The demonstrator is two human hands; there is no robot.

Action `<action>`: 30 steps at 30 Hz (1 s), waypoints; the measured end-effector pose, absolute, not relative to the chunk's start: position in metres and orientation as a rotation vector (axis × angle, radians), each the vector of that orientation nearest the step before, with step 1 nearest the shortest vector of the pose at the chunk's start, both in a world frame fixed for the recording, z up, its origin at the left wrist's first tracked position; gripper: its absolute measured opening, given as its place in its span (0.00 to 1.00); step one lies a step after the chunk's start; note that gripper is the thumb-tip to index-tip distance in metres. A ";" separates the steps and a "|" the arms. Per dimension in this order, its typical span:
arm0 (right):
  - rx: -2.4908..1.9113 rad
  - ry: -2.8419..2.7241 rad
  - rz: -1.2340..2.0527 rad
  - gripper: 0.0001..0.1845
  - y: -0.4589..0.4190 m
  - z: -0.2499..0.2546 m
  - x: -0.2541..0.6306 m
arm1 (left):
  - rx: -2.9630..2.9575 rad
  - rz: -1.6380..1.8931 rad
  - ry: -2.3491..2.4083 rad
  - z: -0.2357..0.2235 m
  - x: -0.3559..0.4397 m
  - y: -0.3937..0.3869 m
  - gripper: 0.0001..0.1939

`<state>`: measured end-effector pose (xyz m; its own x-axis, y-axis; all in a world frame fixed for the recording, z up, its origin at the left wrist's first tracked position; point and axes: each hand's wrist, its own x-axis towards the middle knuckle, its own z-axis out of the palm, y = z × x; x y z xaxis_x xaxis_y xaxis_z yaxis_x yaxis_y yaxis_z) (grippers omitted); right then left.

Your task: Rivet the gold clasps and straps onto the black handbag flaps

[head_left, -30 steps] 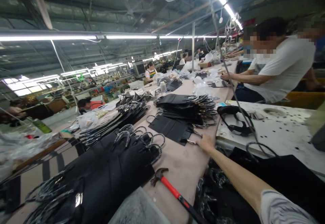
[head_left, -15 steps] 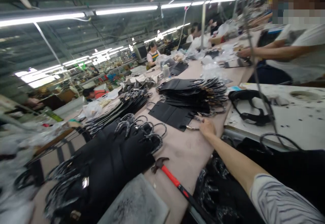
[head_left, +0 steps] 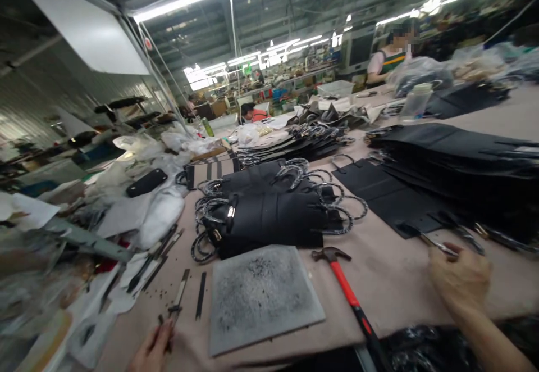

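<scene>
My right hand [head_left: 461, 282] is closed around a wrapped carrying handle [head_left: 440, 244] of a flat black bag panel [head_left: 379, 192] that lies on the table. At lower left, my left hand [head_left: 154, 349] has its fingers closed at the dark end of a slim metal tool [head_left: 181, 290]; its exact kind is unclear. Beside that tool lies a narrow black strip [head_left: 201, 296]. Between my hands are a grey, speckled slab [head_left: 261, 299] and a claw hammer [head_left: 347, 287] with a red and black handle. Black bag panels with plastic-wrapped handles [head_left: 269, 217] lie behind the slab.
A high stack of black panels [head_left: 455, 153] stands at right, another stack [head_left: 290, 150] farther back. Plastic bags [head_left: 160, 214], a black phone-like object [head_left: 147, 182] and scraps crowd the left. A clear bottle [head_left: 416, 102] and a co-worker [head_left: 387, 63] are beyond.
My view has swung left and down. My left hand has come into view at the slim tool. My right hand still holds the panel's handle.
</scene>
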<state>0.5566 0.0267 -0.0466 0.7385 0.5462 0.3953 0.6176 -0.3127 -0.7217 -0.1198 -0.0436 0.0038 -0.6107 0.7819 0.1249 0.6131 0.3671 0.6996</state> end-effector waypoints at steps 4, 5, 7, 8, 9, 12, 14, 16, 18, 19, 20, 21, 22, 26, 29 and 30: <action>-1.975 -1.091 0.038 0.22 0.058 -0.022 0.489 | 1.061 0.945 2.318 0.007 -0.130 -0.041 0.34; -1.957 -1.141 0.094 0.22 0.066 -0.016 0.471 | 1.029 0.956 2.323 0.006 -0.129 -0.037 0.34; -1.902 -1.258 0.148 0.21 0.084 -0.006 0.437 | 1.030 0.990 2.333 0.000 -0.128 -0.025 0.34; -1.858 -1.349 0.137 0.21 0.093 -0.001 0.421 | 1.056 1.016 2.338 -0.004 -0.128 -0.019 0.34; -1.826 -1.441 0.095 0.21 0.101 0.004 0.408 | 1.085 1.037 2.341 -0.011 -0.128 -0.013 0.32; -1.972 -1.606 -0.080 0.24 0.127 0.018 0.382 | 1.173 1.066 2.366 -0.036 -0.131 -0.002 0.27; -2.214 -1.612 -0.123 0.28 0.142 0.024 0.378 | 1.231 1.089 2.435 -0.056 -0.133 -0.003 0.25; -2.384 -1.624 -0.097 0.29 0.155 0.028 0.382 | 1.322 1.132 2.489 -0.073 -0.135 -0.007 0.23; -2.444 -1.664 -0.068 0.26 0.163 0.031 0.389 | 1.489 1.197 2.460 -0.086 -0.136 -0.011 0.22; -2.467 -1.686 -0.059 0.25 0.166 0.033 0.393 | 1.607 1.240 2.411 -0.090 -0.136 -0.012 0.22; -2.484 -1.710 -0.047 0.24 0.168 0.036 0.396 | 1.733 1.287 2.347 -0.092 -0.136 -0.013 0.21; -2.491 -1.737 -0.033 0.24 0.170 0.039 0.399 | 1.855 1.331 2.280 -0.094 -0.135 -0.013 0.20; -2.488 -1.769 -0.014 0.23 0.171 0.043 0.401 | 1.963 1.361 2.215 -0.094 -0.134 -0.013 0.18; -2.396 -1.904 0.035 0.18 0.166 0.062 0.407 | 2.204 1.363 2.102 -0.087 -0.128 -0.008 0.14; -2.358 -1.904 0.026 0.16 0.158 0.075 0.407 | 2.261 1.311 2.099 -0.084 -0.124 -0.007 0.13; -2.358 -1.881 0.041 0.15 0.154 0.080 0.406 | 2.277 1.293 2.100 -0.084 -0.124 -0.007 0.13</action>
<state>0.4063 0.1544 0.0799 0.2251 0.9727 0.0562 0.9693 -0.2177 -0.1140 -0.1239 -0.0068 -0.0839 -0.0670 0.7572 0.6498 0.9211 -0.2033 0.3319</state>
